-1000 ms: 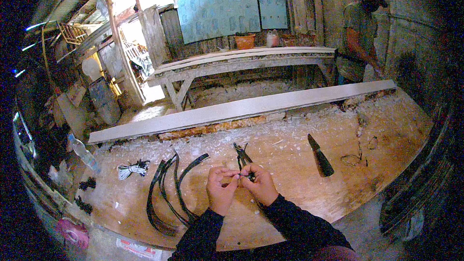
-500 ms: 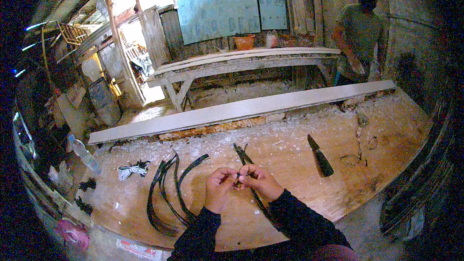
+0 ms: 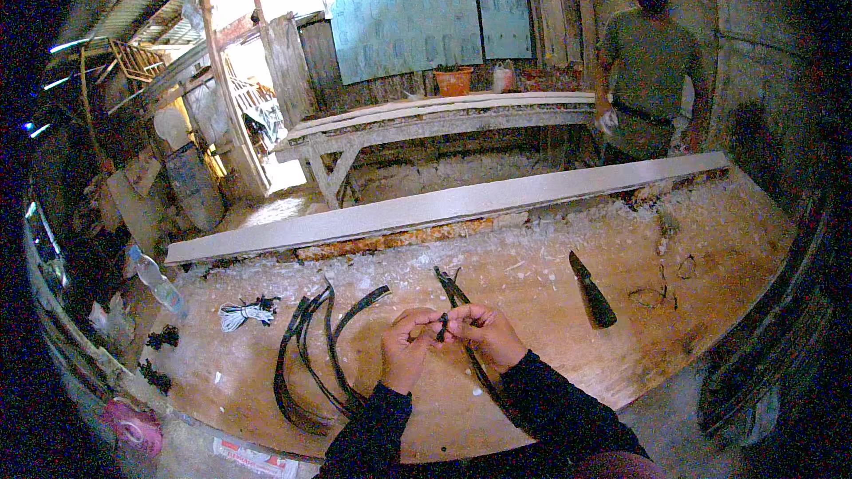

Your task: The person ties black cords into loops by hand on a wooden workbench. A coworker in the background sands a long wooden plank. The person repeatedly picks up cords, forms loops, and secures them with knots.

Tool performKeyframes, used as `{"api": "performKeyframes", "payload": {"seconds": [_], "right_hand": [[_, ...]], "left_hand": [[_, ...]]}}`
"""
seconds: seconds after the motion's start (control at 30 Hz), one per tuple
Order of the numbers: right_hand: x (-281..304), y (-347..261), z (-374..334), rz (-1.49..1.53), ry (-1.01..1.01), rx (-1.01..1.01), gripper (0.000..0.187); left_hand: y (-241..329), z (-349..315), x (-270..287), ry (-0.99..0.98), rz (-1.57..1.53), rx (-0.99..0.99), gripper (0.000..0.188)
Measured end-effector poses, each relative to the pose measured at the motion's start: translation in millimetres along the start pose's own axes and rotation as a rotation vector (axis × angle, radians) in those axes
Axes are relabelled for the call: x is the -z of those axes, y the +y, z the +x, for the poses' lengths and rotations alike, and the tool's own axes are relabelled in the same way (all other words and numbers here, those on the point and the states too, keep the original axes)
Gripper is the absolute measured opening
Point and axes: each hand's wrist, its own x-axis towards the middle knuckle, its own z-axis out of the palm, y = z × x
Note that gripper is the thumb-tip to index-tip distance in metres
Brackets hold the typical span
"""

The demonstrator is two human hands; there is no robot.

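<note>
Over the wooden table, my left hand (image 3: 406, 351) and my right hand (image 3: 490, 337) meet fingertip to fingertip. Both pinch a small dark knotted piece (image 3: 443, 327), too small to make out fully. Long black flat strips (image 3: 454, 288) run beneath my right hand and forearm. More curved black strips (image 3: 304, 350) lie left of my left hand, their near ends partly behind my left sleeve. Further right rests a knife with a dark blade and thick black handle (image 3: 599, 306), its tip pointing away from me.
At the left lie a tied bundle of white cord (image 3: 244, 314), small black clumps (image 3: 160, 337) and a clear plastic bottle (image 3: 160, 282). Thin dark loops (image 3: 655, 295) sit right of the knife. A long pale board (image 3: 461, 204) edges the far side. Beyond, a person (image 3: 652, 71) stands by another bench (image 3: 390, 129).
The small dark piece shows more clearly between my fingertips, and my hands stay nearly in place. The person in the background now stands more upright, a little further left.
</note>
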Motion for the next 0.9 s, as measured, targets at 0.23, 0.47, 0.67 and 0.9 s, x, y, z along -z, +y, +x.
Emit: {"api": "performKeyframes", "payload": {"seconds": [0.23, 0.47, 0.67, 0.9], "right_hand": [[-4, -6, -5, 0.011, -0.024, 0.048, 0.007], [5, 1, 2, -0.141, -0.063, 0.126, 0.007], [0, 0, 2, -0.028, -0.025, 0.145, 0.008], [6, -2, 2, -0.208, -0.130, 0.188, 0.013]], "left_hand": [[2, 1, 2, -0.061, 0.000, -0.016, 0.012], [4, 2, 2, -0.133, -0.086, 0.079, 0.014], [12, 1, 2, -0.146, -0.040, 0.105, 0.013], [5, 2, 2, -0.122, -0.089, 0.175, 0.013]]}}
